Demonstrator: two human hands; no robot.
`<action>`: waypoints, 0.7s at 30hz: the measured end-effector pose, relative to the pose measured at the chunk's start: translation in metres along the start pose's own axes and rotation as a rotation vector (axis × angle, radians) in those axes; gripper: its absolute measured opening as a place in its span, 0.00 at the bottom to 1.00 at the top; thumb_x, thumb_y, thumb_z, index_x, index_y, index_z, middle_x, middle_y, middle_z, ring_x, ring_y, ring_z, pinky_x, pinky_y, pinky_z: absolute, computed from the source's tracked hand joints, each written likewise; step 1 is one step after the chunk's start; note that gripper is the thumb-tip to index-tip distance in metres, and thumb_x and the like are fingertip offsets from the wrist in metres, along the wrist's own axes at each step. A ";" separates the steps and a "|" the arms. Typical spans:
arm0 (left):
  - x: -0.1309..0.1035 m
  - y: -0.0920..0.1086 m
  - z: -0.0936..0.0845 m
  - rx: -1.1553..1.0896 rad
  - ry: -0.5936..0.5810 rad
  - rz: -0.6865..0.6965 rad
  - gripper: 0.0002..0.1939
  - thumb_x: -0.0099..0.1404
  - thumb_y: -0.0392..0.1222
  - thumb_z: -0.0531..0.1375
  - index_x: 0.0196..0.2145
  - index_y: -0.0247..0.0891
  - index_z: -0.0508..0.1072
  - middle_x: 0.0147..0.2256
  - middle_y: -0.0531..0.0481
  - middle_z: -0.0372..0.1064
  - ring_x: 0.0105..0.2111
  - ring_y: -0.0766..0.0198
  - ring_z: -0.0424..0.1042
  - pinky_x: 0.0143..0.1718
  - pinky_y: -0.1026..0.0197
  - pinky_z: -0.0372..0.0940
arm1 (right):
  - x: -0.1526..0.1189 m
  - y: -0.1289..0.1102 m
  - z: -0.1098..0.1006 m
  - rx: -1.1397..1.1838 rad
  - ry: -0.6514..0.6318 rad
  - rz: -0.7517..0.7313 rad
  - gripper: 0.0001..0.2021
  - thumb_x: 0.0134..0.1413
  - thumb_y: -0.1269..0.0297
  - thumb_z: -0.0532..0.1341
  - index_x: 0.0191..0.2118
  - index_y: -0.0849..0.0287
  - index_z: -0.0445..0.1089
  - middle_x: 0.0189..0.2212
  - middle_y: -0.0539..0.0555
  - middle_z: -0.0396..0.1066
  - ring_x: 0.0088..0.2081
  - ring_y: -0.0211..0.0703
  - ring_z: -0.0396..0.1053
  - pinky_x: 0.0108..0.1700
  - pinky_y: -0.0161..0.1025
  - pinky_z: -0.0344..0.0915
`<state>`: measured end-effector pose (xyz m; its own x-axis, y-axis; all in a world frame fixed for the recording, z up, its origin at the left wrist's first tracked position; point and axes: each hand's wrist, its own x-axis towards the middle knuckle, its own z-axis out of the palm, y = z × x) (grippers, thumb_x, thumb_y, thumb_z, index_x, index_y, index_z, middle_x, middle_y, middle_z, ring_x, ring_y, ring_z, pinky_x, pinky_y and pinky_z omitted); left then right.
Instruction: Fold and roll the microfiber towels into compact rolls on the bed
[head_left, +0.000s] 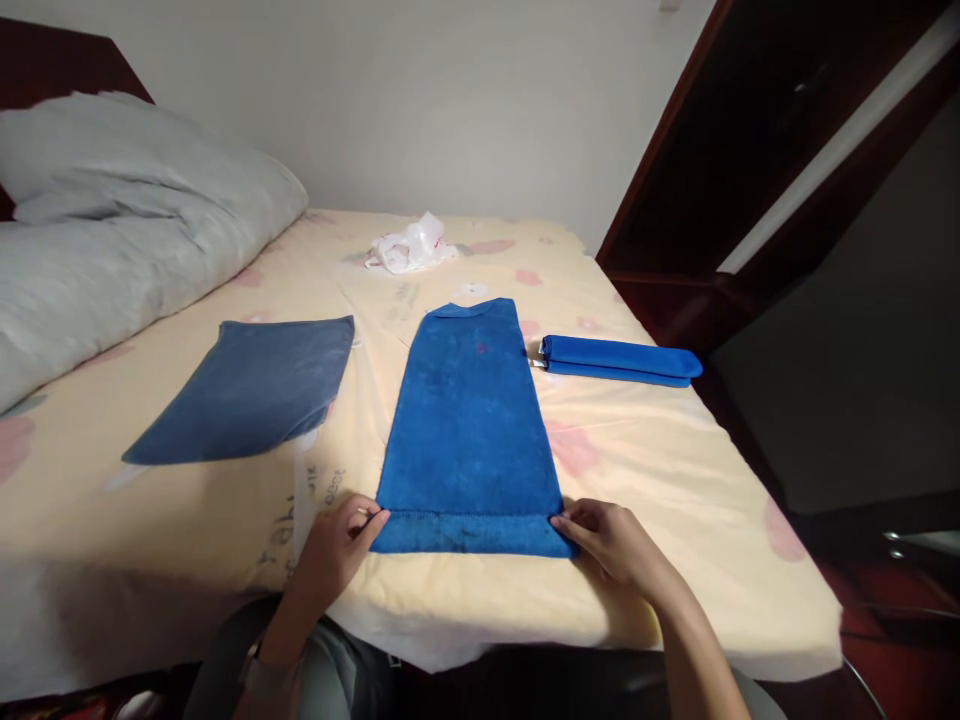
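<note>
A long blue cloth (472,420) lies flat on the bed, its near end folded over in a narrow band and its far edge slightly turned over. My left hand (341,540) pinches the left end of the folded band's edge. At the right end, my right hand (611,540) pinches the same edge between thumb and fingers. To the right lies a folded bright blue cloth (619,362) with small white tags at its left end. A grey-blue cloth (251,390) is spread on the left.
The bed (720,560) has a cream, patterned sheet. A crumpled white plastic bag (411,247) lies near the wall. A grey quilt (135,220) is heaped at the left, and a dark wooden door (720,140) stands back right.
</note>
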<state>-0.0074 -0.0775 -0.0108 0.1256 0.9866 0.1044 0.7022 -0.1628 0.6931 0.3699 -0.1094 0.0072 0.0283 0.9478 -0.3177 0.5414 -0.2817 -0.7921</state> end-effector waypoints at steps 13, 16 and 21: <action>0.000 0.000 0.011 0.530 0.111 0.221 0.11 0.71 0.47 0.53 0.36 0.41 0.72 0.33 0.52 0.78 0.33 0.58 0.76 0.39 0.57 0.58 | 0.000 0.000 0.006 -0.065 0.082 0.030 0.14 0.56 0.50 0.61 0.28 0.55 0.68 0.22 0.50 0.73 0.18 0.42 0.68 0.22 0.36 0.58; 0.000 0.004 0.008 0.609 0.222 0.312 0.10 0.70 0.47 0.55 0.38 0.40 0.73 0.35 0.48 0.77 0.35 0.56 0.75 0.38 0.56 0.59 | -0.001 -0.001 0.006 -0.245 0.169 0.003 0.11 0.55 0.53 0.63 0.30 0.54 0.69 0.26 0.50 0.75 0.29 0.48 0.73 0.29 0.37 0.61; -0.003 0.011 -0.002 0.428 0.270 0.489 0.05 0.68 0.41 0.58 0.37 0.41 0.75 0.35 0.49 0.76 0.38 0.58 0.74 0.45 0.55 0.64 | -0.019 -0.014 -0.007 -0.357 0.300 -0.161 0.08 0.60 0.54 0.59 0.38 0.52 0.69 0.36 0.52 0.75 0.34 0.48 0.72 0.34 0.40 0.63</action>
<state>-0.0010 -0.0825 -0.0022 0.3582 0.7584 0.5445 0.8304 -0.5253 0.1854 0.3680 -0.1221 0.0278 0.1335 0.9910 -0.0001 0.8112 -0.1094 -0.5744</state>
